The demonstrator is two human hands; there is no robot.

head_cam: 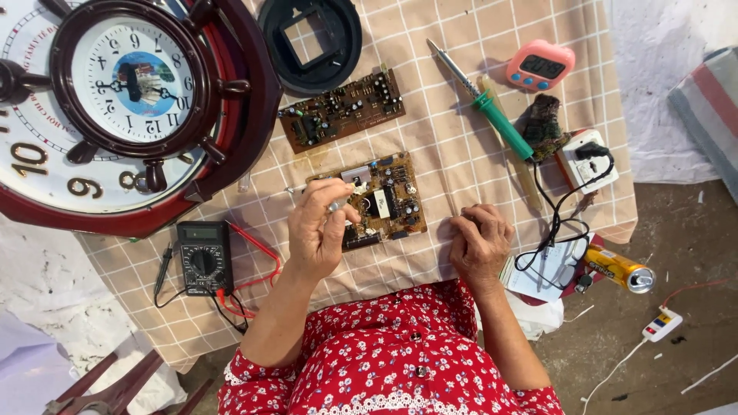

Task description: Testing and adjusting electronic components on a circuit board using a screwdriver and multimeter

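Two hands over checked bench point(461, 165): multimeter point(204, 257) far left; left hand point(319, 227) pinched on thin tool point(338, 201) above near circuit board point(377, 201); right hand point(480, 242) curled, resting on cloth just right of board; soldering iron point(492, 107) farther right.

Cut off by the frame's left and top edges: large wall clock point(46, 165). Partly hidden under the left hand point(319, 227): circuit board point(384, 200), plus a small, unidentifiable pinched item.
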